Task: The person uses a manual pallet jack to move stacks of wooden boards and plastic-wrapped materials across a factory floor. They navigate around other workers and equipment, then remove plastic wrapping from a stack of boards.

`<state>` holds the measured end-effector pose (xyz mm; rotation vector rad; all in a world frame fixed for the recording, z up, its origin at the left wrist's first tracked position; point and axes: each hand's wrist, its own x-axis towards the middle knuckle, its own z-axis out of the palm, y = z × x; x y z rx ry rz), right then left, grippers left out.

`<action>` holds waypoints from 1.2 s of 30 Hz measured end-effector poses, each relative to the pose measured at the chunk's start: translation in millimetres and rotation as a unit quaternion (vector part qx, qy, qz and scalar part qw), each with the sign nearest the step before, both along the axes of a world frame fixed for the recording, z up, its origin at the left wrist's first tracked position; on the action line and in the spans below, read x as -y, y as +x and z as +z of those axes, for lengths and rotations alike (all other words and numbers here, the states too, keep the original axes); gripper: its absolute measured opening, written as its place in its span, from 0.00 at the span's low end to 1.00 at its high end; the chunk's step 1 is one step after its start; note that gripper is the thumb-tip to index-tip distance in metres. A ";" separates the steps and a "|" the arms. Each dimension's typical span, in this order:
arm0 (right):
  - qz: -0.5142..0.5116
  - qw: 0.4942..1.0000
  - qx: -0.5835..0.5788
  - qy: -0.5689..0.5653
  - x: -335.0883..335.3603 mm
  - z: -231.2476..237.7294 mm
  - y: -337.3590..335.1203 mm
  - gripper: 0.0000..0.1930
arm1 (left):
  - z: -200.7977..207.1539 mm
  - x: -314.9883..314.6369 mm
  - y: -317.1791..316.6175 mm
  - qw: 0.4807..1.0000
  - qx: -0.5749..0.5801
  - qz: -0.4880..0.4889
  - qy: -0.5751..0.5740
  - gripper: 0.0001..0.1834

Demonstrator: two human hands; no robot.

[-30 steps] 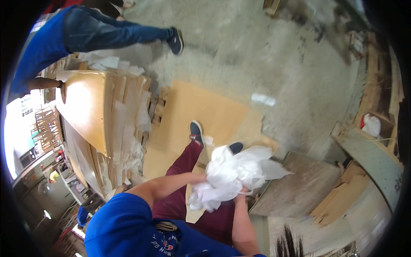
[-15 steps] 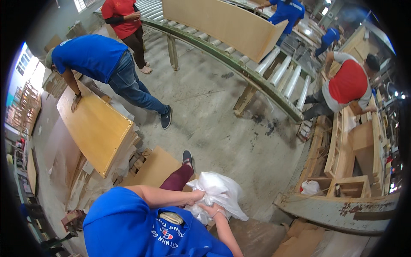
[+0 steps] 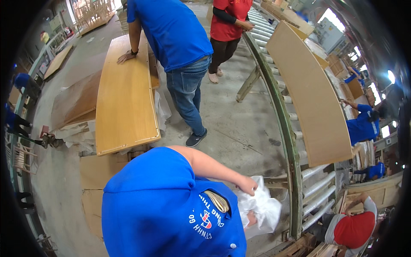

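A bunched white plastic bag (image 3: 267, 210), thin and crumpled, hangs in front of me at the right of my body. My left hand (image 3: 248, 186) is closed on its upper edge, the arm stretched across to the right. Lower down, my right hand (image 3: 251, 219) shows only in part among the plastic folds. Its fingers are hidden, so its grip does not show. What the bag holds, if anything, cannot be made out.
A roller conveyor (image 3: 293, 171) carries a large wooden panel (image 3: 310, 98) on the right. Ahead left, a person in blue (image 3: 171, 38) leans on a varnished panel (image 3: 126, 94) atop a stack. Someone in red (image 3: 231, 19) stands beyond; another red-vested person (image 3: 353, 229) is at lower right.
My view and body have turned left, so the stacked panel and the conveyor appear further right. The bag has moved right in the view, and my right hand is now largely covered by plastic.
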<state>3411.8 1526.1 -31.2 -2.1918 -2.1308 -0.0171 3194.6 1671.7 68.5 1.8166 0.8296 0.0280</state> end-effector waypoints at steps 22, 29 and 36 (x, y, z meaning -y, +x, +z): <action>0.183 0.464 -0.746 -0.442 -602.1 30.3 -215.2 0.20 | -9.9 -320.9 -166.5 0.652 0.419 0.617 -0.138 0.35; 0.235 0.410 -0.610 -0.636 -721.4 26.5 -350.7 0.22 | -15.3 -396.2 -279.2 0.617 0.348 0.699 -0.097 0.36; 0.421 0.652 -0.473 -0.416 -861.2 5.2 -486.1 0.22 | -12.8 -528.8 -424.5 0.677 -0.039 0.730 0.090 0.34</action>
